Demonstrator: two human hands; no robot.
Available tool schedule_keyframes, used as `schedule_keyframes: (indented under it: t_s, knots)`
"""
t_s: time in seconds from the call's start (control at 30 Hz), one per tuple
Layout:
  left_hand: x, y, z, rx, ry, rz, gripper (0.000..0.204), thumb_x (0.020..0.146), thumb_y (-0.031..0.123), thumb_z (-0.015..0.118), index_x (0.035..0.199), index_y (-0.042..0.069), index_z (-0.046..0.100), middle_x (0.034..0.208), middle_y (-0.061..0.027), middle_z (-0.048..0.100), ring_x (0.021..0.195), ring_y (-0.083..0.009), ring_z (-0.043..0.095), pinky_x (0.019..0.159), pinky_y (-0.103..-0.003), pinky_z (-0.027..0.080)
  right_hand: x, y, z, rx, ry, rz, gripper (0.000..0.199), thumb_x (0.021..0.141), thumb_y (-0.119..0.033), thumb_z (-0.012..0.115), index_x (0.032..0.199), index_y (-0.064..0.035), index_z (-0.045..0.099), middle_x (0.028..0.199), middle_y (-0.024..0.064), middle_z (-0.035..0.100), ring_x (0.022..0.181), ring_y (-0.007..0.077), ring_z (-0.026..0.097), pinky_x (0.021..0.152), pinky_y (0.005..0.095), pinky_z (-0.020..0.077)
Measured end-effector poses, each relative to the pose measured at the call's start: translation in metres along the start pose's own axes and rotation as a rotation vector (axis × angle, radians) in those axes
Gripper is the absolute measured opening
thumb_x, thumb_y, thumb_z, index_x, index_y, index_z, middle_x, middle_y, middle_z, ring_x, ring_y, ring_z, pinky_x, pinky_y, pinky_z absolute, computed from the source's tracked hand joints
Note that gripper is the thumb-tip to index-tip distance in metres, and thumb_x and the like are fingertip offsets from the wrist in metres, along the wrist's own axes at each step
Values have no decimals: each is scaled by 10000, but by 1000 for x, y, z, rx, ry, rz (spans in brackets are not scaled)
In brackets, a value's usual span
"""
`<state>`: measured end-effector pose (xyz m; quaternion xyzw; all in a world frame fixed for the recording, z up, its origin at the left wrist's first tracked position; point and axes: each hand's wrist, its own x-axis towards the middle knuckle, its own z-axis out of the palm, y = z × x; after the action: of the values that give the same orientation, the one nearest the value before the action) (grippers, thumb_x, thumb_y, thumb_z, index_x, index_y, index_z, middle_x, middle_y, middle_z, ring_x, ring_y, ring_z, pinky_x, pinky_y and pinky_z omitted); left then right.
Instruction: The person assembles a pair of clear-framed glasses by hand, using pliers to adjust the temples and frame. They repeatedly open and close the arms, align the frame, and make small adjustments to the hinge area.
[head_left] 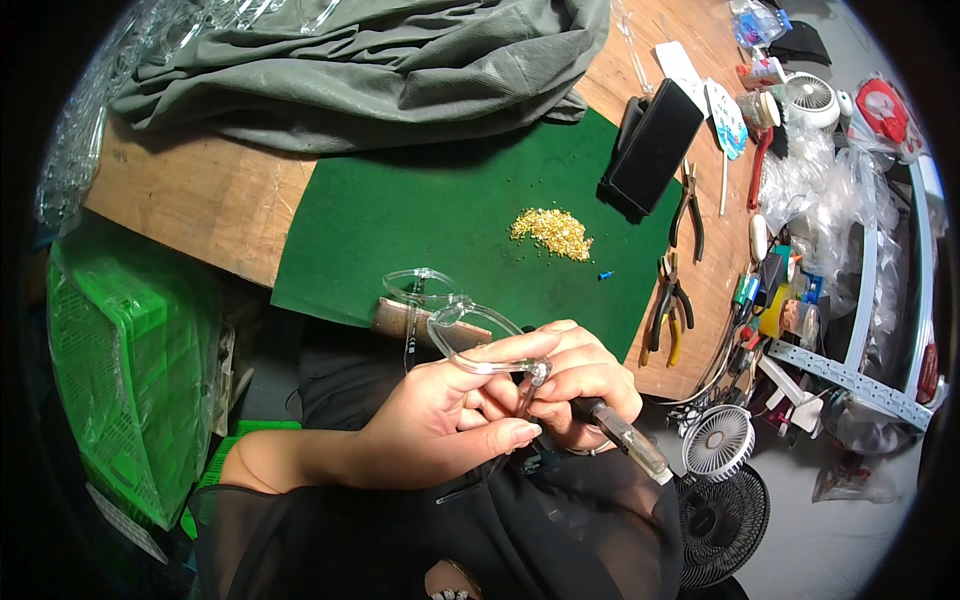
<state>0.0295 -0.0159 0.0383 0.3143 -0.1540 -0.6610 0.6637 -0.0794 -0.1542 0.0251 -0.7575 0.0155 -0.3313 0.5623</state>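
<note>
A clear plastic eyeglass frame point(458, 300) is held in front of me, near the table's front edge. My left hand point(440, 410) grips it around one end, thumb and fingers closed on the clear plastic. Close against the same hinge corner, my right hand point(590, 375) is closed on a slim tool point(640, 448) with a black grip and a clear handle end. The tool's tip is hidden by the fingers. Beyond the hands, a pile of tiny gold-coloured metal parts point(553, 234) lies on a green mat point(400, 215), with a small blue piece point(606, 275) beside it.
A grey cloth point(380, 75) covers the table's far side, with many clear frames point(75, 150) at far left. A black phone point(655, 145) and two pairs of pliers point(668, 305) lie right. Green crates point(130, 370) stand left; fans point(718, 442) and a metal rack point(850, 385) stand right.
</note>
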Motion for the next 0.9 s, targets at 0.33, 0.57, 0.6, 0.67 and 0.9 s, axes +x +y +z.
schedule_keyframes:
  t_s: [0.33, 0.57, 0.6, 0.67, 0.9]
  knots:
    - [-5, 11, -5, 38, 9, -1, 641, 824, -109, 550, 1391, -18, 266, 1008, -186, 615, 832, -152, 617, 748, -265, 525, 5, -16, -41, -433, -332, 197, 175, 742, -78, 688, 855, -15, 570, 867, 129, 626, 783, 291, 606, 701, 360, 491]
    - [-1, 5, -3, -9, 3, -15, 628, 832, -67, 584, 1392, -2, 307, 951, -68, 622, 776, -47, 565, 701, -160, 449, 9, -30, -44, -440, -686, 497, 266, 703, -19, 648, 923, -20, 499, 899, 135, 549, 883, 321, 550, 798, 376, 451]
    - [-1, 5, -2, -14, 12, -27, 627, 832, -71, 583, 1391, -3, 308, 942, -62, 618, 770, -42, 560, 700, -157, 446, 13, -31, -43, -435, -707, 470, 258, 723, -47, 647, 933, -19, 499, 888, 139, 541, 858, 321, 543, 785, 383, 448]
    - [0, 7, 0, -5, 26, -35, 621, 833, -75, 581, 1390, -3, 314, 926, -52, 610, 760, -32, 548, 694, -154, 441, 19, -34, -41, -456, -765, 482, 244, 733, -64, 648, 918, -18, 495, 878, 143, 540, 845, 319, 542, 769, 387, 447]
    - [-1, 7, -2, 280, 19, 27, 583, 845, -60, 580, 1374, 3, 343, 938, -41, 602, 777, -14, 530, 669, -159, 450, 24, -39, -38, -469, -841, 586, 238, 732, -124, 673, 845, -22, 491, 765, 135, 538, 759, 318, 552, 727, 389, 453]
